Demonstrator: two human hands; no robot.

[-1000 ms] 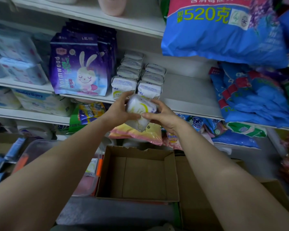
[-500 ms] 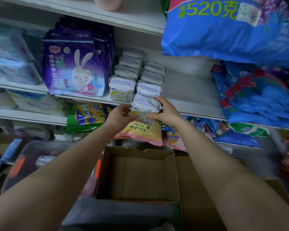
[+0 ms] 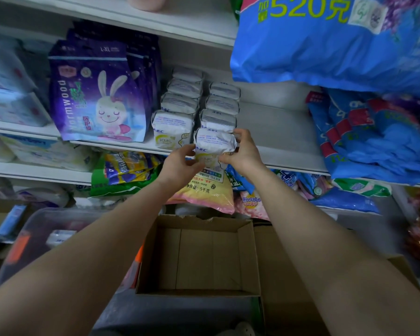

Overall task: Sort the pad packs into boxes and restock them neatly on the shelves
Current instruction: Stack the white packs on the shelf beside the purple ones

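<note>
A white shelf (image 3: 277, 132) is loaded with a purple rabbit-print bag (image 3: 95, 93) and two rows of white pad packs (image 3: 180, 105). An open cardboard box (image 3: 199, 258) is positioned below. One pad pack (image 3: 215, 141) is held at the shelf's front edge, at the front of the right row, gripped between the left hand (image 3: 180, 163) and the right hand (image 3: 245, 154), fingers curled round its sides.

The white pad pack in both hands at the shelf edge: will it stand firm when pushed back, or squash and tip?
The white pad pack probably squashes somewhat: its wrapper looks wrinkled where the right hand and left hand hold it. It seems light, held by fingertips alone. Tipping looks unlikely, since the shelved packs behind stand upright in tight rows.
</note>
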